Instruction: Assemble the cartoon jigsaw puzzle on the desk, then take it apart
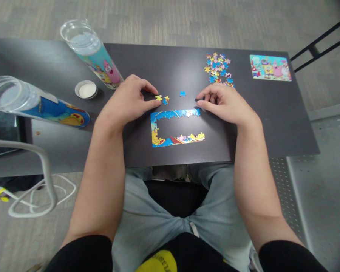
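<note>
My left hand (133, 96) rests on the dark table with thumb and forefinger closed around a yellow puzzle piece (158, 98). Right beside it lies a blue and yellow puzzle piece (166, 100). My right hand (222, 101) is at the other side, thumb and forefinger tips close together; whether anything is between them I cannot make out. Between the hands lies a single blue puzzle piece (183, 93). Nearer to me is a partly joined puzzle border (154, 128), with top, left and bottom edges linked and the right side open.
Loose puzzle pieces (218, 68) lie heaped beyond my right hand. A cartoon picture card (270, 68) is at the far right. Two clear-topped printed tubes, one teal (102, 64) and one blue (53, 109), and a round white lid (86, 90) are on the left. A white cable (49, 177) hangs nearby.
</note>
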